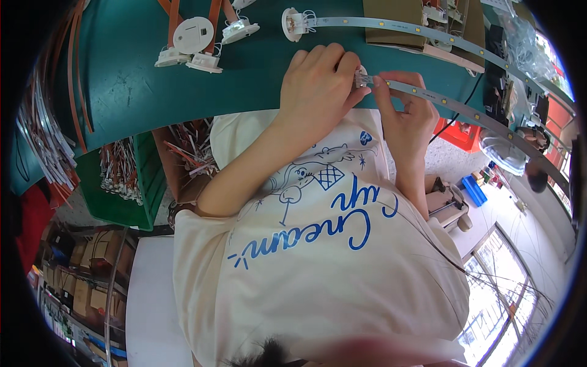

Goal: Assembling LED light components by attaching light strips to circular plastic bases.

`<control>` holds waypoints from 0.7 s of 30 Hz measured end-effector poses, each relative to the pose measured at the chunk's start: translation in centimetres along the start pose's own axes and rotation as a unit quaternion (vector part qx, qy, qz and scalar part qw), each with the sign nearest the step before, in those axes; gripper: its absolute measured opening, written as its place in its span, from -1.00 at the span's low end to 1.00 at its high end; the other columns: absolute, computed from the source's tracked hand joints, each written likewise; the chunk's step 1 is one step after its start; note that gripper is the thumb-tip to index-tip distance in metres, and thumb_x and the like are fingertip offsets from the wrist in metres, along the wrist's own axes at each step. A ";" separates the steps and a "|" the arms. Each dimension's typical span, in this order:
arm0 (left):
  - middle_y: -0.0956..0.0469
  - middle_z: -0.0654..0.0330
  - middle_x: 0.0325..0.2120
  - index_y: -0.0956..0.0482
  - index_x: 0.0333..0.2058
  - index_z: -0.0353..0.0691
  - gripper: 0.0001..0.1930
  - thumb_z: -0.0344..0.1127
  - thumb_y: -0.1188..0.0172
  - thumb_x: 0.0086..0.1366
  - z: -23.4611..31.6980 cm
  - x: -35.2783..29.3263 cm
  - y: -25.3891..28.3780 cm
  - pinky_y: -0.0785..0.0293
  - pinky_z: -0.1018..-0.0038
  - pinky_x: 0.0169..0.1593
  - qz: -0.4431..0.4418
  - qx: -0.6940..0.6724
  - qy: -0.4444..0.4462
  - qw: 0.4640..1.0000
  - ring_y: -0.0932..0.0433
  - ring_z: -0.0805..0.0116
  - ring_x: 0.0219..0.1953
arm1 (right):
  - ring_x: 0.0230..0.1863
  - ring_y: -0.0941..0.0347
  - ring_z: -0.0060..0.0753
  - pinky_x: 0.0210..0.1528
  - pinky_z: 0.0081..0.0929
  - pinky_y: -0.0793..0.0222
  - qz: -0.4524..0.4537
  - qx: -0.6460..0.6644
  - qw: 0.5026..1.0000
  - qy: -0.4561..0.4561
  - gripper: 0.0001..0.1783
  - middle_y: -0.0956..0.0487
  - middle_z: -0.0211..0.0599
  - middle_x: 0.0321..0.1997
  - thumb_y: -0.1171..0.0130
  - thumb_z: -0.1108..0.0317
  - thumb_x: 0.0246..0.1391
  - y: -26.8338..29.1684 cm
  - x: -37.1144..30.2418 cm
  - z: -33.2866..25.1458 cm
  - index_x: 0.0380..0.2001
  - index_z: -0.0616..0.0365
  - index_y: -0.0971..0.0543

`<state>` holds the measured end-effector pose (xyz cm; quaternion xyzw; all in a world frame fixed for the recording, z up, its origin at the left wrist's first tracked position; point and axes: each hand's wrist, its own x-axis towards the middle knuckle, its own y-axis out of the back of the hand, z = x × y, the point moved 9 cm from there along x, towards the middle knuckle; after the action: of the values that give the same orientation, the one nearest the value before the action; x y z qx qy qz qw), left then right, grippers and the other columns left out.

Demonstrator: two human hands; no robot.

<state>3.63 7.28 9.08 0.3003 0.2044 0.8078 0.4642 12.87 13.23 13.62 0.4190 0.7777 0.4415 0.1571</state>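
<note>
Over the near edge of the green table (257, 79), my left hand (319, 79) is closed around a small white fitting (362, 76), mostly hidden by the fingers. My right hand (405, 107) pinches the end of an LED strip (444, 101) between thumb and forefinger, right beside that fitting. Short pale wires show between the two hands. The strip runs off to the right in a long curve. Beyond my hands lies a second LED strip (382, 25), with a round white housing (295, 24) wired to its left end.
Several white round housings (193, 35) on orange-brown strips lie at the far left. Loose strips (46, 128) hang over the left edge, above a green crate (147, 177) of more strips. An open cardboard box (397, 37), clear plastic bags (520, 46) and a red bin (455, 136) are to the right.
</note>
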 end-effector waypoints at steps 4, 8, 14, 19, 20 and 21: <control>-0.40 0.31 -0.47 -0.49 -0.41 -0.12 -0.68 -0.28 -0.36 -0.21 -0.2 0.1 0.0 -0.25 0.42 -0.31 0.007 0.002 0.012 1.000 -0.42 0.34 -0.39 | -0.51 -0.55 -0.44 -0.48 -0.62 -0.35 0.022 -0.022 0.999 0.012 -0.89 -0.55 -0.38 -0.47 -0.21 0.48 -0.09 0.0 -0.3 -0.5 -0.44 0.16 -0.48; -0.40 0.31 -0.48 -0.48 -0.41 -0.12 -0.68 -0.29 -0.36 -0.22 -0.2 0.1 0.0 -0.25 0.42 -0.31 0.014 0.000 0.012 1.000 -0.42 0.34 -0.40 | -0.39 -0.58 -0.47 -0.58 -0.76 -0.40 -0.003 -0.032 0.999 -0.039 -0.87 -0.57 -0.28 -0.39 -0.19 0.44 -0.01 -0.2 -0.5 -0.1 -0.40 0.29 -0.53; -0.40 0.31 -0.47 -0.48 -0.40 -0.13 -0.66 -0.27 -0.37 -0.22 0.0 0.1 0.1 -0.24 0.41 -0.31 0.008 0.002 0.010 1.000 -0.41 0.34 -0.38 | -0.43 -0.57 -0.51 -0.57 -0.79 -0.38 -0.001 0.002 1.000 -0.017 -0.85 -0.57 -0.29 -0.41 -0.16 0.44 0.02 -0.2 -0.3 0.3 -0.41 0.35 -0.52; -0.40 0.30 -0.46 -0.48 -0.38 -0.14 -0.63 -0.23 -0.38 -0.23 0.1 0.2 -0.2 -0.23 0.41 -0.31 -0.012 0.005 0.013 1.000 -0.41 0.32 -0.37 | -0.41 -0.55 -0.59 -0.42 -0.77 -0.37 -0.021 -0.004 0.998 -0.053 -0.85 -0.58 -0.29 -0.43 -0.16 0.43 0.03 0.2 0.4 0.6 -0.37 0.31 -0.49; -0.40 0.31 -0.46 -0.47 -0.38 -0.13 -0.62 -0.22 -0.39 -0.23 0.1 0.2 -0.2 -0.22 0.41 -0.31 -0.007 0.008 0.012 1.000 -0.40 0.32 -0.38 | -0.41 -0.55 -0.59 -0.42 -0.77 -0.37 -0.023 -0.004 0.998 -0.052 -0.85 -0.58 -0.29 -0.43 -0.16 0.43 0.03 0.4 0.5 0.4 -0.37 0.31 -0.49; -0.40 0.31 -0.46 -0.47 -0.38 -0.13 -0.61 -0.22 -0.39 -0.24 0.1 0.2 -0.1 -0.22 0.41 -0.32 -0.002 0.011 0.012 1.000 -0.40 0.33 -0.38 | -0.40 -0.55 -0.59 -0.39 -0.76 -0.38 -0.027 0.001 0.998 -0.060 -0.85 -0.58 -0.28 -0.44 -0.17 0.43 0.03 0.5 0.5 0.4 -0.36 0.29 -0.48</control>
<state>3.69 7.47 9.11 0.2953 0.2196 0.8083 0.4595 13.11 14.02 13.88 0.4237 0.7787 0.4099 0.2149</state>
